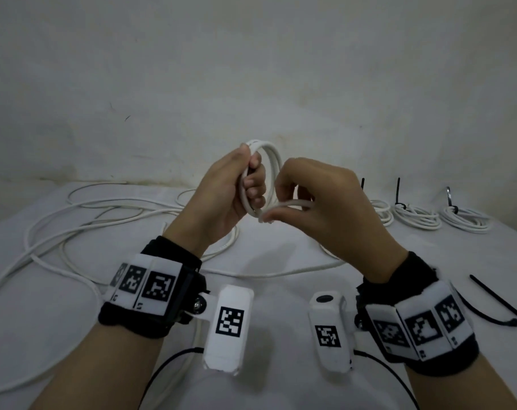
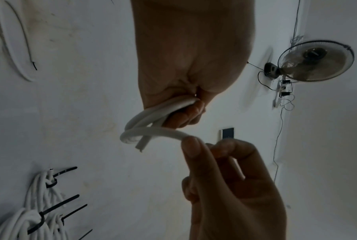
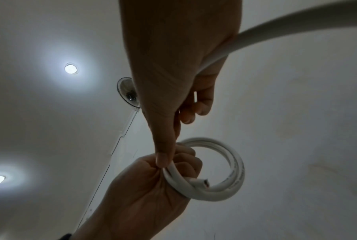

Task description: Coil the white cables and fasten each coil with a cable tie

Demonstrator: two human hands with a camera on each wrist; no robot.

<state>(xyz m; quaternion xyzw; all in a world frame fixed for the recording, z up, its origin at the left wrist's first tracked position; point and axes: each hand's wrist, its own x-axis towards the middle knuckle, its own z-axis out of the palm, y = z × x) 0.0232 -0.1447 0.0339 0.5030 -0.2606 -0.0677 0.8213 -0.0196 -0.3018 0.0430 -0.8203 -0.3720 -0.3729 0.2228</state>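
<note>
A small coil (image 1: 263, 179) is gripped by the curled fingers of the left hand (image 1: 221, 196). The cable (image 1: 292, 204) feeding it is pinched by the right hand (image 1: 319, 202).

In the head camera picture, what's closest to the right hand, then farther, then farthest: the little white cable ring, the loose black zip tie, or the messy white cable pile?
1. Small white cable ring: touching right hand.
2. Loose black plastic cable tie: right, on the table.
3. Tangled white cable pile: far left.

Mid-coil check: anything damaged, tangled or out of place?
Nothing stands out. Left hand grips a tidy coil; right hand feeds the cable. Its cut end pokes out, untucked.
</note>
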